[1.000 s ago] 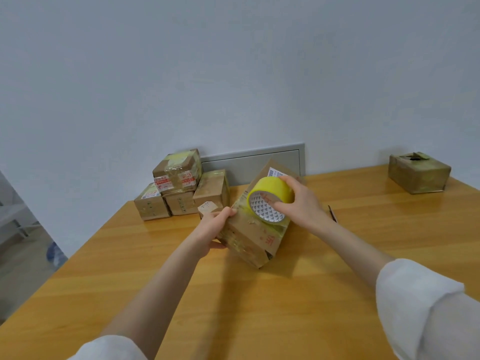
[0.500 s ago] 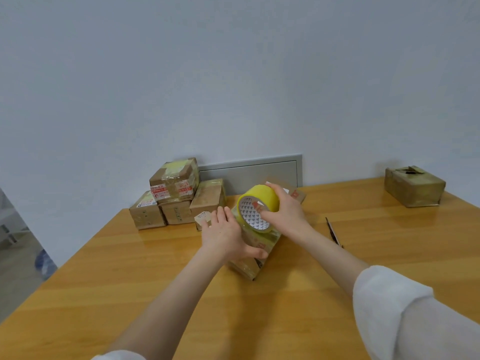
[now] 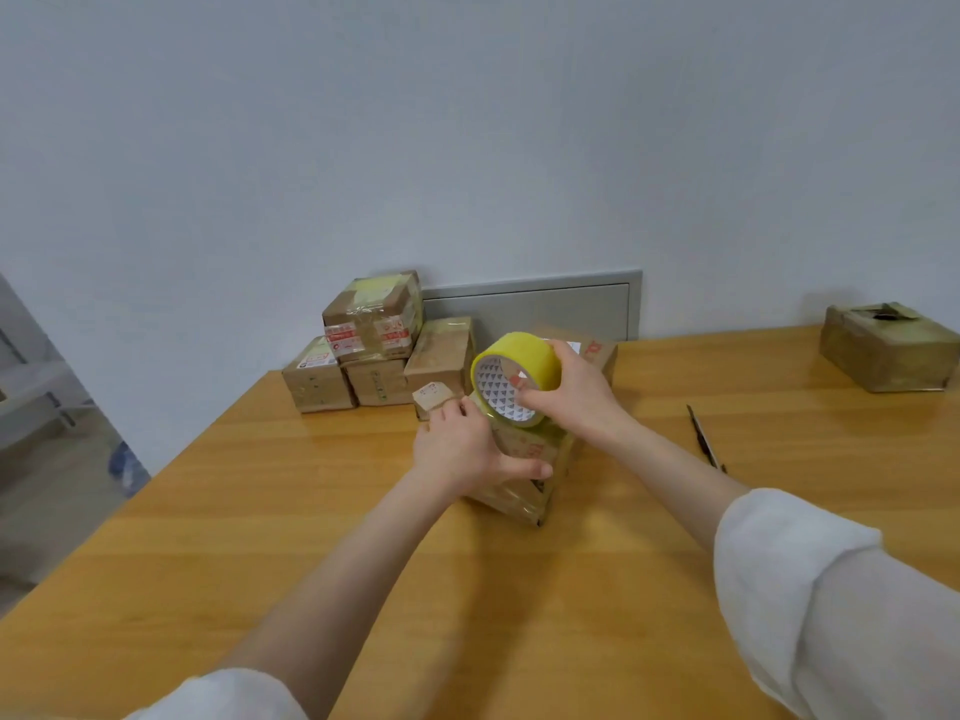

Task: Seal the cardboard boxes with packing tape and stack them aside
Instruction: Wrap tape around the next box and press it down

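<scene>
The cardboard box (image 3: 530,454), tilted a second ago, is lying flat under the flat-fingered left hand (image 3: 462,449), the right hand (image 3: 576,397) gripping the tape roll (image 3: 514,376) over it, so sealing is probably starting.

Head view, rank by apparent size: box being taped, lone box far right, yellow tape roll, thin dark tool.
1. box being taped, partly hidden by the hands
2. lone box, farther off, so true size is unsure
3. yellow tape roll
4. thin dark tool, a sliver
</scene>
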The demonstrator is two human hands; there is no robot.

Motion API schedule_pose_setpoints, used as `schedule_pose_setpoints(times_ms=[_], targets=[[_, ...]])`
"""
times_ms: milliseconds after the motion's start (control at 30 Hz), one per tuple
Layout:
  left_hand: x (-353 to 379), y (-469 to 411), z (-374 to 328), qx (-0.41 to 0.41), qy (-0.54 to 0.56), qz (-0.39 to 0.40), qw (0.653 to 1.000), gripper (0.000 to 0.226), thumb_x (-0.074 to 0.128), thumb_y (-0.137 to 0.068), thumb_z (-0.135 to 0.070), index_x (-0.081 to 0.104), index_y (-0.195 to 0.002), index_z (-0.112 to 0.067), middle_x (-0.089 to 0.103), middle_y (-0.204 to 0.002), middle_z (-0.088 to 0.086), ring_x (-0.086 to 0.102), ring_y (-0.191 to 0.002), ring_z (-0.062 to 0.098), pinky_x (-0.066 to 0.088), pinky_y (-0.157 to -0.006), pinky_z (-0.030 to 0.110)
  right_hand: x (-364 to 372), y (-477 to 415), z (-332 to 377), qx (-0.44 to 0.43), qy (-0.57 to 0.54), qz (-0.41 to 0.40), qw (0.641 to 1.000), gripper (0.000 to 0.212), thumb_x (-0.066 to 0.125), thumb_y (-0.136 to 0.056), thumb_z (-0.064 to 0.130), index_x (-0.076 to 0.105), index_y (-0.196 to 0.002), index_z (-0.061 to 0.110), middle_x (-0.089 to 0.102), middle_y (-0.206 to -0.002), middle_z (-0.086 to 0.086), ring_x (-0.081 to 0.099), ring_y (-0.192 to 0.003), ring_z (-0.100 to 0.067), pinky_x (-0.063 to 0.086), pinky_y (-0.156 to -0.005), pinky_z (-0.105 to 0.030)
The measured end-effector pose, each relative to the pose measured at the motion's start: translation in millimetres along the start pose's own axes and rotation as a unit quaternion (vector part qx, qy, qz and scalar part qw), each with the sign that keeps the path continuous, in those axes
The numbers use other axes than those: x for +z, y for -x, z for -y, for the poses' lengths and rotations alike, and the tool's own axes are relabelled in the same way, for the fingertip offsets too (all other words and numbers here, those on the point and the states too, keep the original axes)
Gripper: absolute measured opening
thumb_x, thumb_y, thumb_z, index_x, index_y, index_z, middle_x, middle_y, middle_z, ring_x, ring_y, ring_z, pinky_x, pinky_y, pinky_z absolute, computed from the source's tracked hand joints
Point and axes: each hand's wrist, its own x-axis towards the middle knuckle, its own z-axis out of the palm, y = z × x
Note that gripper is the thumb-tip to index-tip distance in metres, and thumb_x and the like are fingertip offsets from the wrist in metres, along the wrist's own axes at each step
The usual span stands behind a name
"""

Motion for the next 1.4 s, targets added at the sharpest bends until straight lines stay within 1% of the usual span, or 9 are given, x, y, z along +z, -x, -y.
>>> schedule_pose_setpoints(times_ms=[133,267,567,733,800,900,1067,1233,1400], targets=[[10,7,-3,-0.018,-0.017,0.046,0.999,0.138,0.059,-0.053,-0.087,0.007,-0.148,-0.002,0.011,-0.156,0.016,0.016,-0.143,0.032,0.025,-0.111,0.052,8,0,8,-0.005,0.019,0.015,1.000,0.062,0.071,-0.076,0.026,0.044,-0.131,0.022,0.058,-0.104,0.001,0.053,-0.090,-0.019,0.042,-0.071,-0.030],[12,8,-1,-0.026,0.025,0.052,0.998,0.132,0.063,-0.059,-0.081,0.006,-0.149,-0.003,0.012,-0.155,0.015,0.014,-0.143,0.030,0.029,-0.110,0.047,11,3,17,-0.001,0.044,0.032,0.999,0.060,0.069,-0.075,0.023,0.044,-0.130,0.021,0.053,-0.087,0.004,0.054,-0.082,-0.020,0.048,-0.067,-0.033],[12,10,1,-0.017,0.037,0.058,0.997,0.133,0.066,-0.059,-0.078,0.003,-0.151,-0.006,0.005,-0.158,0.013,0.010,-0.144,0.031,0.028,-0.111,0.048,-34,10,30,-0.017,0.081,0.034,0.996,0.069,0.064,-0.060,0.031,0.052,-0.127,0.033,0.060,-0.112,0.005,0.053,-0.100,-0.017,0.049,-0.087,-0.038],[9,4,0,-0.013,0.032,0.079,0.996,0.133,0.067,-0.060,-0.077,0.000,-0.152,-0.008,0.005,-0.158,0.012,0.012,-0.143,0.033,0.030,-0.110,0.049,-54,14,29,-0.051,0.130,0.063,0.988,0.046,0.068,-0.069,0.035,0.057,-0.113,0.039,0.061,-0.111,0.009,0.052,-0.099,-0.014,0.046,-0.080,-0.032],[10,3,-3,-0.008,0.025,0.079,0.997,0.133,0.067,-0.059,-0.077,0.000,-0.152,-0.008,0.006,-0.158,0.011,0.014,-0.143,0.033,0.030,-0.109,0.048,-63,17,26,-0.035,0.127,0.070,0.989,0.036,0.071,-0.068,0.034,0.060,-0.101,0.041,0.063,-0.099,0.008,0.056,-0.091,-0.014,0.047,-0.071,-0.029],[9,-2,-6,0.001,0.020,0.094,0.995,0.134,0.068,-0.058,-0.077,0.000,-0.152,-0.010,0.008,-0.157,0.010,0.015,-0.142,0.033,0.030,-0.109,0.049,-63,22,23,-0.049,0.144,0.081,0.985,0.032,0.069,-0.069,0.035,0.058,-0.097,0.045,0.053,-0.083,0.019,0.054,-0.078,-0.004,0.039,-0.057,-0.021],[10,-3,-5,-0.011,0.025,0.090,0.996,0.132,0.067,-0.061,-0.076,0.000,-0.152,-0.008,0.008,-0.157,0.013,0.017,-0.142,0.035,0.031,-0.110,0.049,-78,23,17,-0.011,0.195,0.155,0.968,0.029,0.067,-0.067,0.041,0.067,-0.096,0.043,0.056,-0.104,0.010,0.054,-0.087,-0.011,0.041,-0.059,-0.017],[11,-5,-5,-0.004,0.014,0.088,0.996,0.131,0.067,-0.061,-0.076,0.001,-0.152,-0.009,0.008,-0.157,0.011,0.017,-0.142,0.034,0.032,-0.108,0.048,-74,36,-7,0.016,0.154,0.186,0.970,0.031,0.065,-0.073,0.038,0.065,-0.103,0.047,0.059,-0.122,0.005,0.056,-0.093,-0.011,0.045,-0.063,-0.019],[11,-9,-5,-0.004,0.001,0.096,0.995,0.133,0.067,-0.057,-0.078,0.002,-0.152,-0.011,0.010,-0.157,0.011,0.019,-0.141,0.034,0.032,-0.107,0.050,-76,37,-13,0.015,0.165,0.209,0.964,0.041,0.061,-0.072,0.038,0.062,-0.110,0.050,0.055,-0.125,0.006,0.055,-0.091,-0.008,0.046,-0.060,-0.018]])
